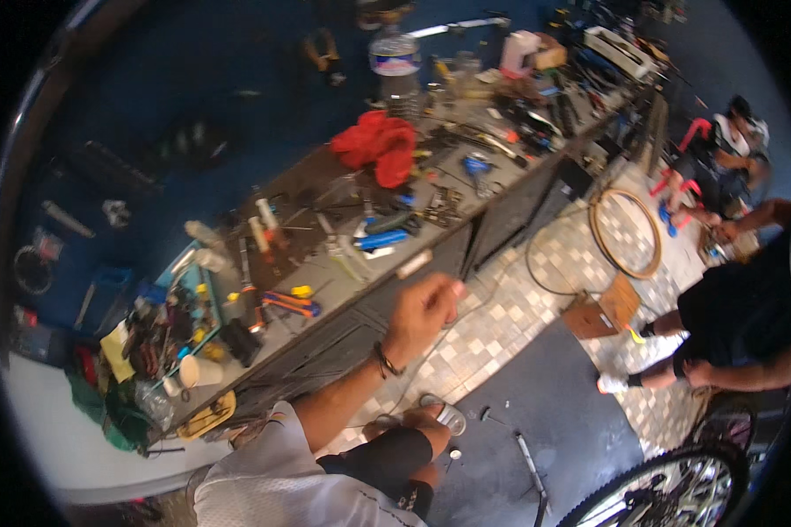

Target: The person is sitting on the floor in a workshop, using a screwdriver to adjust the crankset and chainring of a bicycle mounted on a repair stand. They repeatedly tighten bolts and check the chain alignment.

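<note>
My left hand (426, 307) is raised in front of the workbench (343, 329), with a dark band on its wrist. Its fingers are pinched together on a thin grey cable (437, 349) that trails down toward the tiled floor by my sandalled foot (439, 415). A pale, blurred tube (413, 263) lies just above the hand at the bench edge. Orange-handled pliers (290, 304) and a blue-handled tool (382, 239) lie on the bench to the left of the hand. My right hand is out of the picture.
A red cloth (378, 145) and a water bottle (394, 61) sit among many tools on the bench. A person in black (738, 307) crouches at the right near a bicycle wheel (677, 492). A hoop-shaped rim (626, 233) and cardboard (602, 312) lie on the floor.
</note>
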A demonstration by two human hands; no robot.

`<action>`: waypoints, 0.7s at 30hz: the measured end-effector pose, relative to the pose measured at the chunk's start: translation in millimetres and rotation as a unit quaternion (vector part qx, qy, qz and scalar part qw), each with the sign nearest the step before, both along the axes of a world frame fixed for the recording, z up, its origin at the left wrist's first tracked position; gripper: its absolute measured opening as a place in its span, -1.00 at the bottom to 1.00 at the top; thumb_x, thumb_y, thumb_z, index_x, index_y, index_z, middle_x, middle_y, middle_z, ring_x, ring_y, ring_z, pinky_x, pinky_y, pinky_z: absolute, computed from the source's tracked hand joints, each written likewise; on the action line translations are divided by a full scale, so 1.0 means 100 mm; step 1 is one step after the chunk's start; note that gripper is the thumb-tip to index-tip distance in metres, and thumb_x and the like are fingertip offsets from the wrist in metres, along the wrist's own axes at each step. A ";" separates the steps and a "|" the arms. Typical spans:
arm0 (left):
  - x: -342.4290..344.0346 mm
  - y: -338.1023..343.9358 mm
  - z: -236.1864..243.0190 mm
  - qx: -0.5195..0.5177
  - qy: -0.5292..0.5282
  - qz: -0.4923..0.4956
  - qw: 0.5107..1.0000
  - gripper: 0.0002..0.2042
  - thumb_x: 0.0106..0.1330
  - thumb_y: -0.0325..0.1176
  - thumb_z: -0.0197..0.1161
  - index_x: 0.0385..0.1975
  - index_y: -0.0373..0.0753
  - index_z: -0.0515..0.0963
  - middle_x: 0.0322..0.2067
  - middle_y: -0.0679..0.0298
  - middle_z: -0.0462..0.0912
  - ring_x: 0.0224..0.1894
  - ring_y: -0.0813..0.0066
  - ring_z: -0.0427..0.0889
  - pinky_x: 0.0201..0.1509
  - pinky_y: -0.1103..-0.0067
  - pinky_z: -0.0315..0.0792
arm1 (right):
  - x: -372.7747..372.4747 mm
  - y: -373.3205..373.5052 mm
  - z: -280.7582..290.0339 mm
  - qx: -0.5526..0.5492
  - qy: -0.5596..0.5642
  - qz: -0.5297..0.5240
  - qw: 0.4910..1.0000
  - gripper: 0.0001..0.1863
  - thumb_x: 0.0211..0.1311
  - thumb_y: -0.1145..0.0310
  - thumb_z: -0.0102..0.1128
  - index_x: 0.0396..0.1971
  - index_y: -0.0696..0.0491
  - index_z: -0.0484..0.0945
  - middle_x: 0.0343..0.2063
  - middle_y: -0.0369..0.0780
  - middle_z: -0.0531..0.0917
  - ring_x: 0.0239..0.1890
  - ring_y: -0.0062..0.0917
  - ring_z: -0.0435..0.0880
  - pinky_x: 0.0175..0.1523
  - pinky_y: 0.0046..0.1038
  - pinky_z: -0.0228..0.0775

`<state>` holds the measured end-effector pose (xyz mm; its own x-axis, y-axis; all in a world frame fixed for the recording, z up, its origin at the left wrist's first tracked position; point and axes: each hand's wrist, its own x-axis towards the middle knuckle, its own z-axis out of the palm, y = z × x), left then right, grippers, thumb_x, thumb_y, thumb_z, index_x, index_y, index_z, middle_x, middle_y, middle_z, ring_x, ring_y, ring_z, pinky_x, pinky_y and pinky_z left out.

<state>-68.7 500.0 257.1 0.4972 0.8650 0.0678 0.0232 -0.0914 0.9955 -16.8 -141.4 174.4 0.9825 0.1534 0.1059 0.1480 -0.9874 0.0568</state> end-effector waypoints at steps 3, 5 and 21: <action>-0.48 0.61 0.63 0.122 -0.022 0.124 0.984 -0.80 0.62 -0.36 0.15 0.09 -0.24 0.62 -0.39 0.40 0.65 -0.39 0.72 0.59 -0.36 0.66 0.49 | 0.20 0.02 0.02 -0.022 0.000 0.037 0.999 -0.47 0.38 0.14 0.21 0.14 0.26 0.58 0.17 0.17 0.62 0.31 0.10 0.50 0.47 0.03 0.22; -0.90 1.14 0.82 0.124 -0.005 0.199 0.972 -0.81 0.61 -0.37 0.18 0.07 -0.25 0.63 -0.31 0.36 0.66 -0.35 0.68 0.62 -0.34 0.67 0.52 | 0.25 0.07 0.01 -0.037 -0.005 0.046 0.998 -0.49 0.37 0.16 0.20 0.14 0.25 0.58 0.18 0.17 0.62 0.32 0.10 0.49 0.48 0.04 0.21; -3.14 2.83 1.14 0.452 0.144 0.580 0.663 -0.74 0.49 -0.46 0.22 0.12 -0.33 0.58 -0.01 0.16 0.71 0.02 0.33 0.67 0.19 0.47 0.52 | -0.17 -0.22 -0.06 -0.061 -0.009 -0.010 0.998 -0.58 0.33 0.37 0.17 0.15 0.19 0.56 0.22 0.12 0.60 0.41 0.08 0.45 0.57 0.07 0.15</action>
<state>-382.3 783.0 371.0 -0.3608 0.3479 0.8653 0.7763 -0.4023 0.4854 -34.2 -163.7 168.0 0.9835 0.1471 0.1053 0.1268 -0.9757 0.1787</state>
